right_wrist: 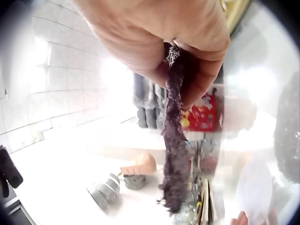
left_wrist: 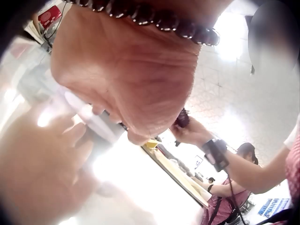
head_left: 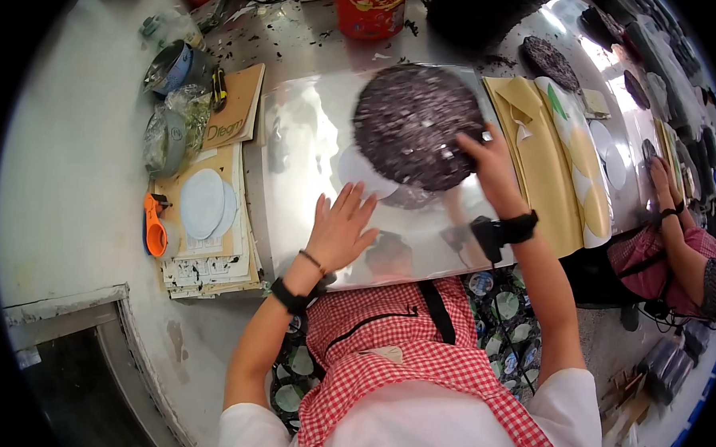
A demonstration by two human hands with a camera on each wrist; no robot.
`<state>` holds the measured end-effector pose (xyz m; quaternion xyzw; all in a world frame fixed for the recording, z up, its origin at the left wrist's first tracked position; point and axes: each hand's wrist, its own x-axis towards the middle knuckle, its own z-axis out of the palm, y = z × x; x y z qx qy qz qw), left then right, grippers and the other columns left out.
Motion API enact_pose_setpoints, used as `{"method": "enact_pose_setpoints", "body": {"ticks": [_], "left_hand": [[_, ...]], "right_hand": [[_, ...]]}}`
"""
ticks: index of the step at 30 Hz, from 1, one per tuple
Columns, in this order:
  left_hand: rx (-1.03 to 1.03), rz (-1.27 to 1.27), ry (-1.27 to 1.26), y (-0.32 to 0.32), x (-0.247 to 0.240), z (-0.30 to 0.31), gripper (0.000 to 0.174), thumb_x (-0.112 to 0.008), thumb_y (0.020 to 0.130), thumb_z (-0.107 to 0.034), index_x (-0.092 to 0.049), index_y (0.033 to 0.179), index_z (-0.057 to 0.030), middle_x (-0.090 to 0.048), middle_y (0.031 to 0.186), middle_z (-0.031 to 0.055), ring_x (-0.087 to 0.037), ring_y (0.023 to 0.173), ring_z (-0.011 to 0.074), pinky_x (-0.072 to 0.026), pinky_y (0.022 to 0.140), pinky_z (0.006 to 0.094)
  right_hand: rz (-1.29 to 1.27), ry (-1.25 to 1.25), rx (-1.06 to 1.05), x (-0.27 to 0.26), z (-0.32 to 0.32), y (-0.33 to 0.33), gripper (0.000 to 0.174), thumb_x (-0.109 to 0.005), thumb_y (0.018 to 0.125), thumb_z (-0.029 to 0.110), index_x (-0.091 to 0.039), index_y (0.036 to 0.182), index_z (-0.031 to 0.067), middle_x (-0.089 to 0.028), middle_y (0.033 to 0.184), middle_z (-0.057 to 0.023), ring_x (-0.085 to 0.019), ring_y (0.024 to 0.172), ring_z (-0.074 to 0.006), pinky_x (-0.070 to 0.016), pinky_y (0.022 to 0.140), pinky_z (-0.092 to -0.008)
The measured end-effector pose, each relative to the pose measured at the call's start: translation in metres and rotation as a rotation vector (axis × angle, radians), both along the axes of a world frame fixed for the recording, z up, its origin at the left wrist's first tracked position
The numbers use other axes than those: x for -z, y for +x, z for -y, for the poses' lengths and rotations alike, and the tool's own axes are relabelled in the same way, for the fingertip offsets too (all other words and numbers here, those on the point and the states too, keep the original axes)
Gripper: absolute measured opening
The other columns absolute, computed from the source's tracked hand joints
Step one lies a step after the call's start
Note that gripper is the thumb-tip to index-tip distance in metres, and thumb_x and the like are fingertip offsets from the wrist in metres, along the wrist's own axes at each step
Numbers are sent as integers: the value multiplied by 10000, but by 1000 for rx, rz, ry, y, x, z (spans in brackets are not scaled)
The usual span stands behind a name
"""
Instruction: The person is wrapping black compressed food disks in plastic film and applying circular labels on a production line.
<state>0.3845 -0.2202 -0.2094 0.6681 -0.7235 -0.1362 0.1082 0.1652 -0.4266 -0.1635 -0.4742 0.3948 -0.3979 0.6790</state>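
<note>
A round, dark, rough-textured disc [head_left: 414,122] is held at its right edge by my right hand [head_left: 496,170], above a shiny metal sheet [head_left: 309,245]. Seen edge-on in the right wrist view, the disc [right_wrist: 174,136] hangs between the thumb and fingers of my right hand [right_wrist: 159,37]. My left hand [head_left: 340,231], fingers spread and palm down, is over the sheet beside a pale round piece [head_left: 359,169], which the disc partly covers. In the left wrist view my left hand [left_wrist: 126,70] shows its palm side above the bright sheet; whether it touches is unclear.
Left of the sheet lie papers with pale discs [head_left: 203,203], an orange-handled tool [head_left: 156,227], a notebook [head_left: 235,106] and a bowl [head_left: 166,139]. Brown paper [head_left: 536,175] lies to the right. A red bucket [head_left: 370,12] stands behind. Another person's arm [head_left: 677,225] is at far right.
</note>
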Motion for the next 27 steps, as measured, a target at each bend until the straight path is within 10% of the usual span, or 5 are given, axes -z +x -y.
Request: {"method": "enact_pose_setpoints", "body": {"ticks": [5,7,12,17,27], "left_hand": [[-33,92,66,8,-2,-58,524,-496,934,-428,-430,1422,-250,-277,1537,133,-258,1406,332,-156,1064,646],[-26,105,-13,10,13,-69,510,-490,939,-399,-430,1428,-268,-266,1550,108,-261,1410,309,-166,1072,623],[-40,85,-12,11,15,-70,514,-490,940,-395,-422,1436,-277,-260,1554,100,-248,1420,304,-137,1089,610],[61,-269,-24,45,0,-80,295,-657,843,-295,-594,1108,-183,-303,1532,101,-226,1432,312,-122,1118,561],[2,-340,52,52,9,-94,202,-707,786,-237,-546,827,-122,-387,1494,68,-268,1419,298,-133,1129,506]], "right_hand": [[-283,-45,-176,63,-18,51,571,-699,834,85,-400,1303,-48,-632,1067,-181,-639,943,-253,-516,843,-337],[-840,-503,-149,56,-23,57,618,-722,792,96,-414,1318,-11,-580,1150,-240,-600,1025,-348,-488,904,-412],[-903,-1295,-533,28,-43,57,626,-717,789,265,-474,1358,172,-374,1441,-187,-365,1329,-373,-362,1049,-458],[-1013,-1317,-679,59,-58,46,570,-562,888,475,-448,1409,273,-316,1512,-149,-286,1392,-348,-248,1107,-520],[-860,-1287,-719,48,-72,26,468,-688,816,268,-555,1255,173,-429,1399,-114,-394,1300,-318,-359,1052,-444]]}}
